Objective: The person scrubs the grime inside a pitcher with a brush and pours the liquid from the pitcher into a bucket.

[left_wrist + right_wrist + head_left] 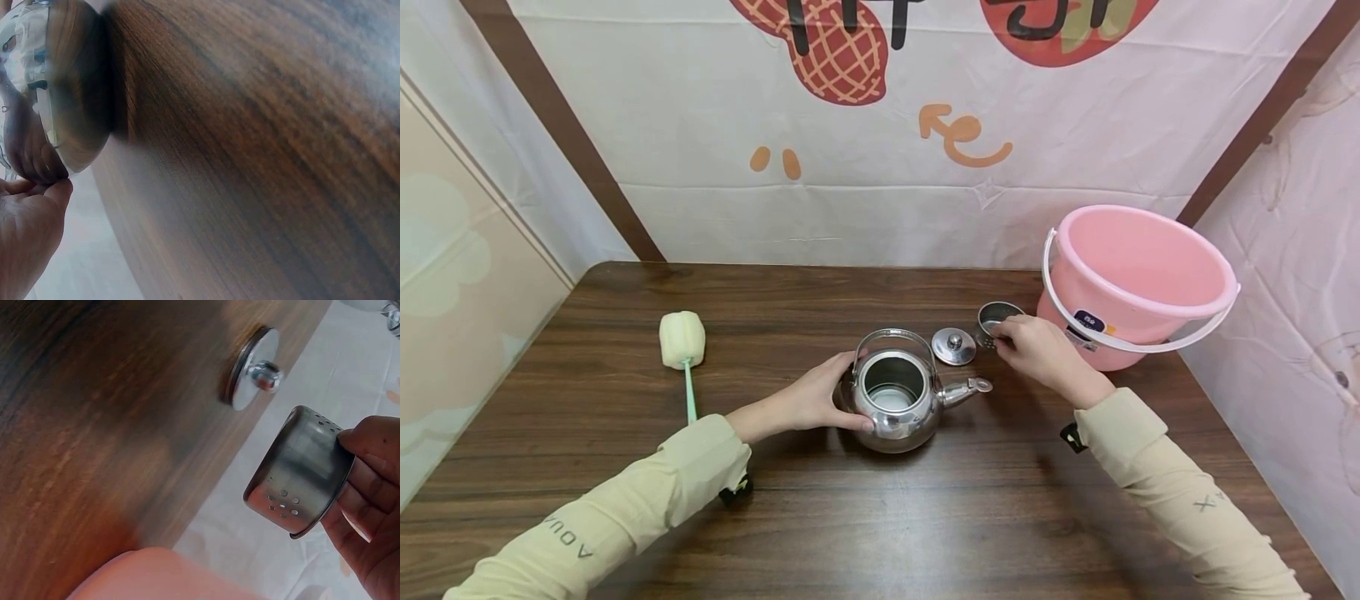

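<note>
A shiny steel kettle stands lidless on the wooden table, its handle raised and its spout pointing right. My left hand holds the kettle's left side, with the thumb on the near side; the other fingers are partly hidden behind it. In the right wrist view, my right hand pinches the rim of a small steel strainer cup with holes in its wall. The strainer appears raised off the table. Between kettle and strainer lies the round kettle lid, knob up.
A pink bucket with a white handle stands at the back right, close beside my right hand. Off to the left lies a pale yellow sponge brush on a green stick. A printed cloth wall rises behind the table.
</note>
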`<state>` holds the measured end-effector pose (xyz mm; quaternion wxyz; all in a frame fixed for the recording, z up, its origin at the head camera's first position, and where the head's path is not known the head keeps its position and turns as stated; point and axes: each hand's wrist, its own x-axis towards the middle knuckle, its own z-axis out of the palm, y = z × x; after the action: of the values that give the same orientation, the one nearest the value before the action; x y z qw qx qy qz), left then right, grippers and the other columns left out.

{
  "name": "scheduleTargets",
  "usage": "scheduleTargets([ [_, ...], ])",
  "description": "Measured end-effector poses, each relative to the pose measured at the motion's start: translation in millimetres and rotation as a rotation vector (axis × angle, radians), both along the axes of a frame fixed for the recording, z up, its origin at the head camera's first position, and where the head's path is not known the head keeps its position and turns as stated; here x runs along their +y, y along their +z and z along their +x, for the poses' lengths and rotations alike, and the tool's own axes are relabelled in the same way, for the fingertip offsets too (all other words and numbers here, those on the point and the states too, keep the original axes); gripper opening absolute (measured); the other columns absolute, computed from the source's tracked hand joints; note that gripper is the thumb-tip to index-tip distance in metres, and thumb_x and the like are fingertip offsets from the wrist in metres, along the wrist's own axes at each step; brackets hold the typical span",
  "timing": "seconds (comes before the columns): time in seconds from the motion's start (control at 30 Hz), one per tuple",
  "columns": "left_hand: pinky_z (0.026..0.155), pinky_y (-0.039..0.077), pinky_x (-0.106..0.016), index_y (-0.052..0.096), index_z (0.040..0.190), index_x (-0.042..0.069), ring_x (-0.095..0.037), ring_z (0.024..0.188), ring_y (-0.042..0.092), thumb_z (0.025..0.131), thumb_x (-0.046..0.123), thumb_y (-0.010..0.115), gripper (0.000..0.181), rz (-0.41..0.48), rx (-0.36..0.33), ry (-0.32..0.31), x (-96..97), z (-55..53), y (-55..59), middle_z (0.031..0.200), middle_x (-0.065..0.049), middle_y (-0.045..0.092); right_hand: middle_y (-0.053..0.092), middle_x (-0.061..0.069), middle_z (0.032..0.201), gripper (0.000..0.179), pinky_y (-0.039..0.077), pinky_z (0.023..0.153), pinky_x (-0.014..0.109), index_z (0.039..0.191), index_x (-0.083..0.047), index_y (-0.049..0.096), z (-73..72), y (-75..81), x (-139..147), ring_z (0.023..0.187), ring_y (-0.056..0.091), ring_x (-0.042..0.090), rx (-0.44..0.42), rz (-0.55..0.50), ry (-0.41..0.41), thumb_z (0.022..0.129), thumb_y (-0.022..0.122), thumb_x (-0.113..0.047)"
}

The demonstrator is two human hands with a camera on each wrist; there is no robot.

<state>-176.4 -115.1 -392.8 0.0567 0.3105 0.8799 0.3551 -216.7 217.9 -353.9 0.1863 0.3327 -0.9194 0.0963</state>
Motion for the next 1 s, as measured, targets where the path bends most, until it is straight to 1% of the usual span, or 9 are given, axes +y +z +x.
scheduleTargets([
  [0.2,0.100,0.032,-0.043,0.035,0.134,-0.002,-0.029,0.122,0.041,0.063,0.037,0.081,0.093,0.004,0.004,-0.002,0.2,0.0,0.4,0.132,-0.019,0.043,0.062,0.003,0.072,0.008,0.046,0.059,0.037,0.079,-0.006,0.066,-5.0,-7.7,6.0,0.066,0.056,0.019,-0.040,0.002,-0.019,0.073,0.066,-0.002],
  [0.5,0.100,0.032,-0.043,0.035,0.134,-0.002,-0.029,0.122,0.041,0.063,0.036,0.081,0.093,0.004,0.000,-0.002,0.1,0.5,1.2,0.132,-0.018,0.043,0.060,-0.001,0.070,0.007,0.045,0.058,0.037,0.078,-0.009,0.065,-9.7,-14.9,10.8,0.064,0.053,0.018,-0.129,0.027,-0.074,0.074,0.064,-0.003],
  [0.8,0.101,0.032,-0.043,0.035,0.134,-0.001,-0.030,0.122,0.040,0.063,0.036,0.081,0.093,-0.002,0.003,-0.003,-0.1,0.4,0.9,0.132,-0.018,0.043,0.056,-0.002,0.065,0.008,0.043,0.055,0.036,0.073,-0.011,0.063,-14.5,-22.7,14.2,0.061,0.050,0.017,-0.128,0.041,-0.071,0.073,0.064,-0.003],
  [1.0,0.100,0.032,-0.044,0.035,0.134,-0.001,-0.030,0.122,0.040,0.063,0.036,0.081,0.093,-0.002,0.005,-0.002,-0.1,0.5,1.5,0.132,-0.019,0.043,0.054,-0.003,0.063,0.008,0.042,0.054,0.036,0.071,-0.012,0.062,-17.8,-26.7,14.8,0.059,0.049,0.017,-0.143,0.049,-0.080,0.072,0.063,-0.003],
])
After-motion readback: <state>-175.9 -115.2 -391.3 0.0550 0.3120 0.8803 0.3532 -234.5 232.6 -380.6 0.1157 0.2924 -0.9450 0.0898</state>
